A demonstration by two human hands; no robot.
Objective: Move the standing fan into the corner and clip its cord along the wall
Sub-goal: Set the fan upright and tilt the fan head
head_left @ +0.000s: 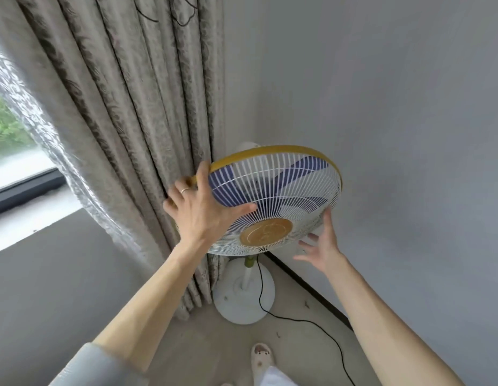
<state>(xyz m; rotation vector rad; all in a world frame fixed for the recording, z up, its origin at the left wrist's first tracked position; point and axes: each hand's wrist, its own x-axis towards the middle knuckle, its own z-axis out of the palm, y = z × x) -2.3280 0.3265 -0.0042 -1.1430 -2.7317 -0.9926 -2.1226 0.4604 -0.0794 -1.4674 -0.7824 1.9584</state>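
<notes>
A grey wall (395, 107) meets a patterned curtain (125, 107) in the corner, where the fan (275, 201) stands on its round base (242, 296). The left hand (199, 211) lies spread on the fan's grille and yellow rim, fingers apart; the right hand (320, 246) is open, fingertips just touching the grille's right edge. The black cord (298, 319) trails loose over the floor (214, 344).

This is a room in a home, likely a bedroom or living room. Long patterned curtains (125, 112) with a sheer lace layer (33, 112) hang beside a window (11, 151) showing greenery outside. Plain grey painted walls (395, 107) meet in a corner above a dark baseboard (312, 291). A household pedestal fan (275, 199) stands on the beige floor (222, 346), and a soft indoor slipper (261, 358) shows at the floor's near edge.
</notes>
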